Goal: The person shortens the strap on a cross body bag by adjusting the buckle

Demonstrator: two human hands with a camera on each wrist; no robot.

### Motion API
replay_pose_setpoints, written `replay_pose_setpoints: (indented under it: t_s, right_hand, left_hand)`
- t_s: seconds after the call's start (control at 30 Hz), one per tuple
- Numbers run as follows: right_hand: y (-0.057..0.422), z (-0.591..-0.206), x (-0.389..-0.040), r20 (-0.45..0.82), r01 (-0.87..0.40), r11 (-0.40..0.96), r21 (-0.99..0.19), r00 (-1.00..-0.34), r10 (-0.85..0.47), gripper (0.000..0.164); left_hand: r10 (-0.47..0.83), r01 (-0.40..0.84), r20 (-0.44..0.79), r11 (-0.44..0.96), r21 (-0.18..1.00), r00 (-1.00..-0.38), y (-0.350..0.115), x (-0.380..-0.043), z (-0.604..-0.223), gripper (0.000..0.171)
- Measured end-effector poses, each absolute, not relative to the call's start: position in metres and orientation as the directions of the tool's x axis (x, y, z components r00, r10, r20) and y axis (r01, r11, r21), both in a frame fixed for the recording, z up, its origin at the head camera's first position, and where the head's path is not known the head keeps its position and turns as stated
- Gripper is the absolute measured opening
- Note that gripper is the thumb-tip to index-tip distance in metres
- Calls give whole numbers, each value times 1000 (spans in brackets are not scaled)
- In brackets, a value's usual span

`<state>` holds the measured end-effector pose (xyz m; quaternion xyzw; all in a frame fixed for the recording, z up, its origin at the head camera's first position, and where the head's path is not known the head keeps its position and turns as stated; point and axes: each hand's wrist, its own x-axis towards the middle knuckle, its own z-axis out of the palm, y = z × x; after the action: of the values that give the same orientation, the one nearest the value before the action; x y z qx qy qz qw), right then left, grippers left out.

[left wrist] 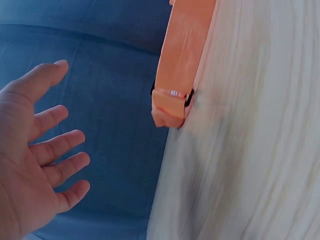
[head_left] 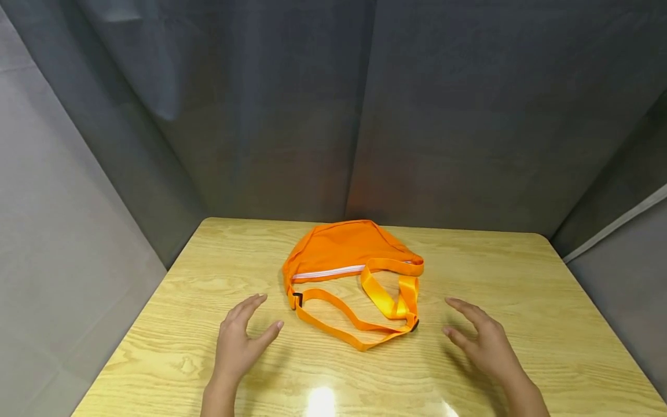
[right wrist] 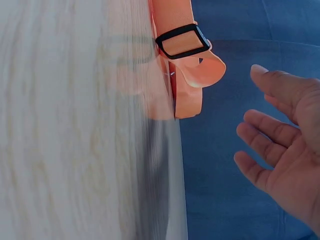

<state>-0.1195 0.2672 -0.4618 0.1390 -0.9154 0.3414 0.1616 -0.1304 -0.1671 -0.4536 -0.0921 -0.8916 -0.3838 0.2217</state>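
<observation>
An orange waist bag (head_left: 349,246) with a white zipper (head_left: 330,272) lies flat at the back middle of the table. Its orange strap (head_left: 333,331) loops toward the front, with a black slider (head_left: 298,299) at the left and a black buckle piece at the right. To the left of the bag, my left hand (head_left: 238,346) hovers with fingers spread, touching nothing. My right hand (head_left: 484,341) is held the same way on the right side, apart from the strap. The right wrist view shows a black slider (right wrist: 183,41) on the strap, beyond the relaxed fingers.
The wood-grain table (head_left: 172,347) has rounded back corners. Dark grey curtain (head_left: 260,116) hangs right behind it, and paler grey cloth (head_left: 62,231) stands along the left side. Light glares off the tabletop near the front.
</observation>
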Motion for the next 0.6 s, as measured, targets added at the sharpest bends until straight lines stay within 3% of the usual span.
replay_pose_setpoints:
  t_s: [0.3,0.6]
  right_hand:
    - [265,-463,-131,356,-364,644,-673,-922,-149,52]
    - [264,-468,-141,277,-341,557,-757,-940,-198,36]
  left_hand:
    - [-31,289,360,532,796,-933,-143,-128,-462,54]
    - [9,336,365,415,846,-931,-122,-132,-474,54]
